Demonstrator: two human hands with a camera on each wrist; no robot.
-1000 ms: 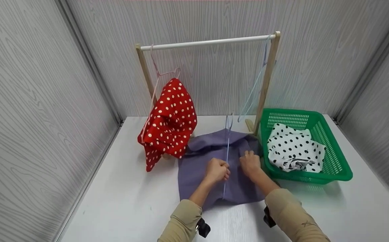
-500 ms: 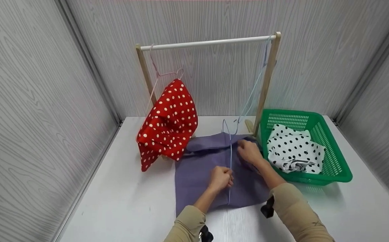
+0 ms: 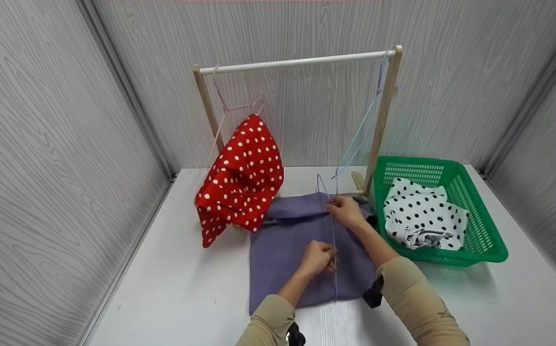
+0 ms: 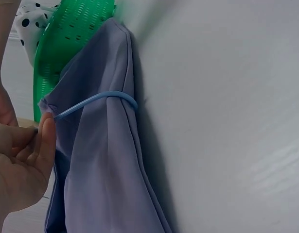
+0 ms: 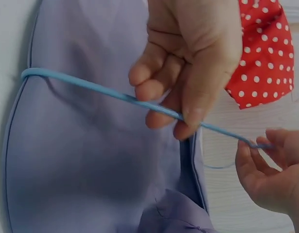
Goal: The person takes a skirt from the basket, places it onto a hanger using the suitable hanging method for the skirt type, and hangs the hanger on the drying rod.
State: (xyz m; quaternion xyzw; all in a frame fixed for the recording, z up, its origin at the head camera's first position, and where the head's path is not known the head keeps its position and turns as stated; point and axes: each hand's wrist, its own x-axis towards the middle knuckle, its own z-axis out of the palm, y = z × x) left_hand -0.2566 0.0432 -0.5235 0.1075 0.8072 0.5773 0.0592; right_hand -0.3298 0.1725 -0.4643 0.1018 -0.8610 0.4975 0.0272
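Note:
A light blue clothes hanger [image 5: 91, 86] lies across a purple cloth [image 3: 283, 259] on the table. My left hand [image 3: 319, 257] pinches the hanger around its middle, above the cloth; the left wrist view shows the left fingers [image 4: 47, 133] at it. Farther from me, my right hand [image 3: 347, 211] pinches the hanger close to its far part, as the right fingers [image 5: 256, 155] in the right wrist view show. The hanger's near end curves over the cloth's near edge. The cloth's far part is folded, and what lies under it is hidden.
A rack with a white bar [image 3: 297, 62] stands behind the cloth. A red dotted cloth [image 3: 244, 168] hangs on a pink hanger [image 3: 220, 93] at left. Another blue hanger [image 3: 362, 127] hangs at right. The green basket [image 3: 491, 242] holds a white dotted cloth [image 3: 422, 211].
My right hand has left the cloth's right side and moved left to the hanger's far part. My left hand and the hanger have shifted slightly right and nearer to me.

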